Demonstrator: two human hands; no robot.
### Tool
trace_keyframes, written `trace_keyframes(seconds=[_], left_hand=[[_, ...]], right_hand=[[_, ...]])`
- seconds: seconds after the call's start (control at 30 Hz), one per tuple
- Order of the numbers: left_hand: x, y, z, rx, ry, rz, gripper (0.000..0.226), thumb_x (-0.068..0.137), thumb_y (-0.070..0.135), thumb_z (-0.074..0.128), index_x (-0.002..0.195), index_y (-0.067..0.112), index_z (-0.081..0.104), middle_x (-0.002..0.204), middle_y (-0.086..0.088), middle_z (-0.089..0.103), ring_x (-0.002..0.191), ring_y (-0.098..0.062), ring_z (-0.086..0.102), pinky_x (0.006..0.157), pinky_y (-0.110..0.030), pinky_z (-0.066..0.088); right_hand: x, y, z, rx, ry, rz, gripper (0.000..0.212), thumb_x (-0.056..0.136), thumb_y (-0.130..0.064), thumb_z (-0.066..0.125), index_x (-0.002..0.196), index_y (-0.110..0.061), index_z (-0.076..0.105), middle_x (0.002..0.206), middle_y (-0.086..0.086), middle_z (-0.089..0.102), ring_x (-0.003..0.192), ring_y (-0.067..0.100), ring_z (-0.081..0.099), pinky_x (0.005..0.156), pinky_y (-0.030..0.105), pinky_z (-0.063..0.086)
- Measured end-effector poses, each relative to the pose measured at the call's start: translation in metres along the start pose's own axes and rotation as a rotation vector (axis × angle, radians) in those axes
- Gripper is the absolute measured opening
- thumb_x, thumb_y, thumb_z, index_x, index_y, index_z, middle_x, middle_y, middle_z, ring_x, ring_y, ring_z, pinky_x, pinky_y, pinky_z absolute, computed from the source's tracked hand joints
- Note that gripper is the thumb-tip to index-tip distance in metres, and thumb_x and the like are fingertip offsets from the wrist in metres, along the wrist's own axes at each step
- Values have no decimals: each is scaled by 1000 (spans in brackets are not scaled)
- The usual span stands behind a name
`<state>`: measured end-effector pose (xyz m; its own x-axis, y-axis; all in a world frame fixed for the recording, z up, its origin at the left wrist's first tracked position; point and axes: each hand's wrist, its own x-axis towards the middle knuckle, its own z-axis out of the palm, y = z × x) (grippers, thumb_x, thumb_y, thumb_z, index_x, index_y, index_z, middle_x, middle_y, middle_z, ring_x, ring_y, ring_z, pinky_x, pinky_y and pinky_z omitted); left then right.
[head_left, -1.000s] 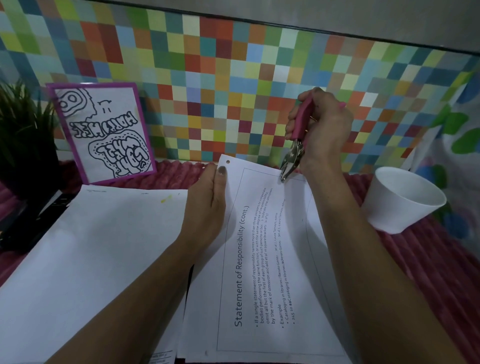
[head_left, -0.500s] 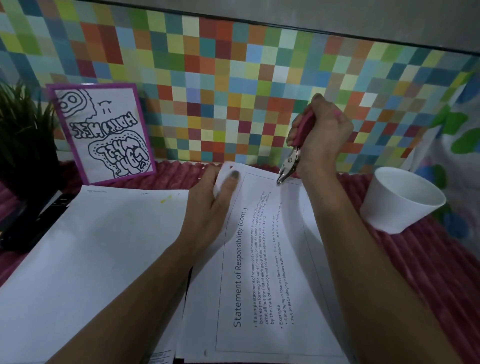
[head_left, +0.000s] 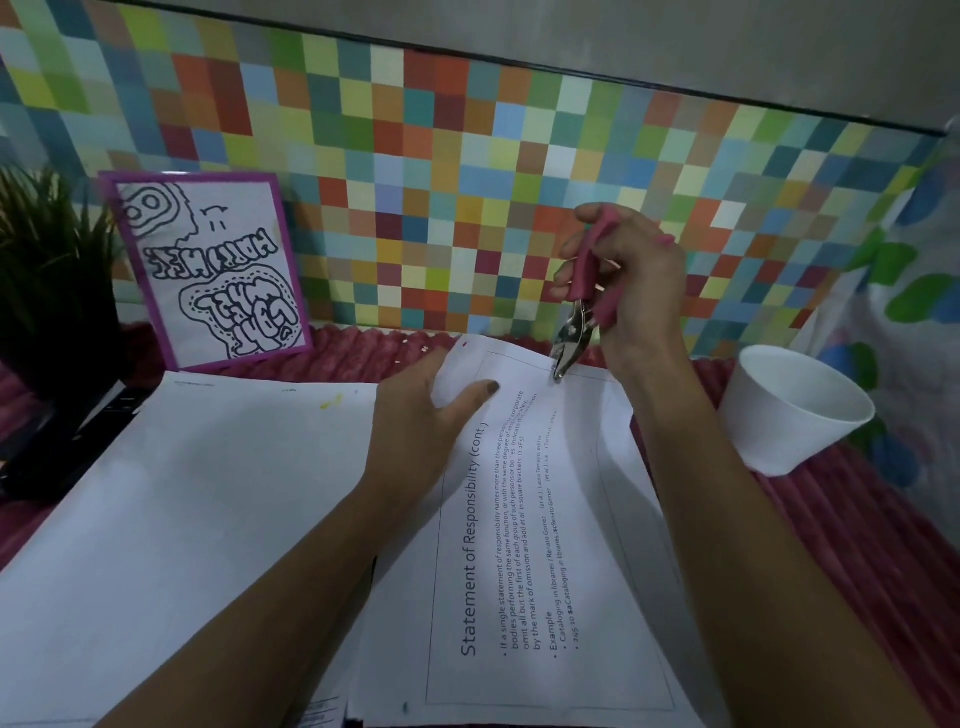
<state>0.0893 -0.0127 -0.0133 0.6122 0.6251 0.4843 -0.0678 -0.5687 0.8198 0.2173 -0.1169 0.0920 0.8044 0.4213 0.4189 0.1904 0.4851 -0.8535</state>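
1. Right hand (head_left: 634, 280): grip closed round the pink handles of the hole punch (head_left: 576, 322), whose metal nose meets the far edge of the printed sheet (head_left: 545, 571).
2. Left hand (head_left: 421, 415): grip pinches the sheet's raised far-left corner, thumb on top.
3. The sheet lies on a pink ribbed cover (head_left: 857, 545), between a blank sheet (head_left: 208, 493) and a white cup (head_left: 789, 410).

Dim light; multicoloured checkered wall (head_left: 467, 156) behind, ribbed pink cover (head_left: 857, 545) over the table.

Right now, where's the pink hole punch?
In the head view the pink hole punch is right of centre, gripped by the right hand, its tip at the printed sheet's far edge, left of the white cup.
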Motion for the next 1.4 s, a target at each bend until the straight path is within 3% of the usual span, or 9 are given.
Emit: trace_keyframes(seconds=[0.3, 0.4, 0.5, 0.57, 0.63, 0.7, 0.8, 1.03, 1.4], left_hand=[[-6, 10, 1, 4, 52, 118, 8, 84, 22, 72, 85, 14, 73, 75, 6, 71, 66, -10, 63, 65, -28, 50], [-9, 14, 0, 17, 40, 159, 8, 85, 18, 70, 79, 13, 69, 72, 4, 69, 66, -14, 64, 63, -37, 52], [-7, 12, -1, 14, 64, 138, 10, 85, 19, 69, 77, 17, 65, 72, 9, 67, 65, -6, 60, 64, -32, 51], [-4, 8, -2, -49, 81, 88, 5, 85, 20, 70, 86, 15, 69, 79, 7, 71, 71, -11, 65, 69, -38, 54], [-1, 4, -4, -61, 108, 43, 16, 84, 22, 72, 98, 15, 72, 89, 5, 73, 80, -14, 68, 76, -41, 55], [1, 1, -6, -44, 100, 24, 21, 84, 24, 72, 103, 14, 72, 94, 6, 74, 84, -12, 69, 79, -41, 57], [2, 0, -10, -202, 35, -63, 25, 83, 25, 73, 106, 16, 71, 99, 5, 74, 90, -15, 71, 82, -45, 57], [-2, 11, -11, -382, -11, -137, 20, 84, 12, 71, 104, 12, 72, 96, 3, 75, 88, -16, 72, 81, -42, 59], [-4, 14, -9, -352, -6, -102, 18, 83, 12, 72, 100, 17, 73, 95, 7, 75, 89, -13, 72, 84, -41, 58]], right_hand=[[4, 2, 1, 27, 378, 106, 37, 78, 11, 42, 110, 5, 59, 66, 10, 57, 50, 21, 55, 50, 29, 50], [4, -1, 8, 25, 327, 117, 27, 79, 10, 45, 99, -2, 59, 59, 6, 58, 48, 19, 54, 52, 29, 47], [3, -7, 8, 75, 115, 73, 33, 71, 8, 45, 99, 0, 61, 72, 15, 55, 56, 24, 54, 55, 31, 48], [3, -10, 4, 89, -21, 62, 40, 64, 3, 43, 99, 2, 61, 76, 17, 55, 59, 26, 53, 56, 33, 48], [4, -12, 1, 67, -66, 60, 40, 62, 1, 42, 97, 0, 61, 76, 17, 56, 59, 26, 54, 56, 32, 49], [6, -13, -3, 11, -29, 44, 36, 66, 3, 41, 96, -1, 62, 74, 15, 57, 58, 25, 54, 54, 30, 50], [11, -12, -12, -46, 59, 29, 33, 74, 7, 39, 97, -1, 61, 70, 11, 57, 56, 22, 54, 53, 29, 49], [15, -16, -35, 5, 205, -17, 15, 78, -14, 57, 87, -3, 63, 64, 12, 58, 49, 23, 50, 47, 28, 41], [14, -21, -39, -36, 223, -83, 25, 93, -23, 55, 80, -3, 62, 61, 12, 57, 46, 23, 48, 46, 28, 41]])
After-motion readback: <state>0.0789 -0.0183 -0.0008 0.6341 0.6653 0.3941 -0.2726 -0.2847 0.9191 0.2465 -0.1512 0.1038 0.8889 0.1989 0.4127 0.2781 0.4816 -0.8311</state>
